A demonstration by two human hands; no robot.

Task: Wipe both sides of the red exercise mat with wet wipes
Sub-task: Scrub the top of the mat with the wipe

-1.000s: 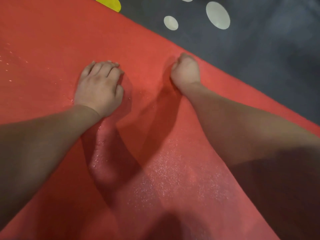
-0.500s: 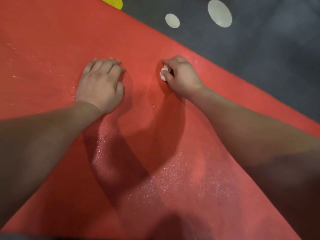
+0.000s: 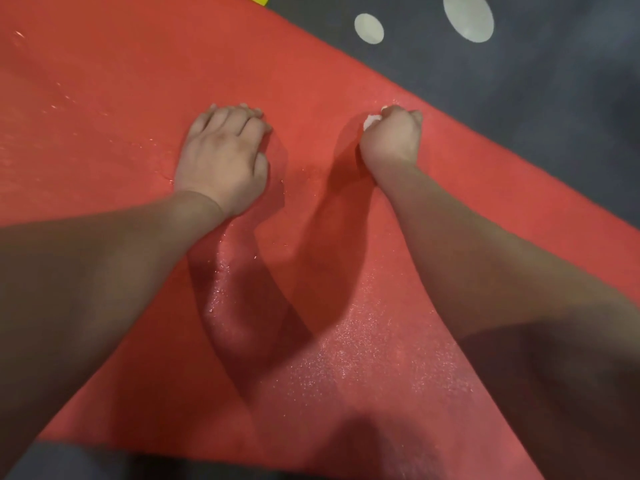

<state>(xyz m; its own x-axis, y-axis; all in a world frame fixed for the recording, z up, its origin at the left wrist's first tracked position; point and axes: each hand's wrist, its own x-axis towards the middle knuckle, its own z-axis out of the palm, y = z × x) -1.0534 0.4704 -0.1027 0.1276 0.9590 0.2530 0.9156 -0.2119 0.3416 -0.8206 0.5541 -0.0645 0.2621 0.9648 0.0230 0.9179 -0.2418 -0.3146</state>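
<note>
**A:** What is changing compared with half a second ago?

**B:** The right hand [image 3: 391,138] is sitting a little nearer the far edge of the flat red foam exercise mat [image 3: 346,81], and its wrist is turning so the knuckles are facing up. The left hand [image 3: 221,161] is staying where it was.

**A:** What is the right hand holding?

**B:** Its fingers are curling into a tight fist around a small white crumpled wet wipe [image 3: 371,121]. Only a bit of the wipe is peeking out at the fist's upper left, and the fist is pressing down on the mat.

**A:** And the left?

**B:** It is lying palm down on the mat with its fingers together and bending slightly at the tips, gripping nothing.

**A:** Where is the mat lying?

**B:** It is spreading across a dark grey floor covering [image 3: 519,98] with pale round dots [image 3: 369,28]. Wet specks are glinting on the mat between the forearms.
</note>
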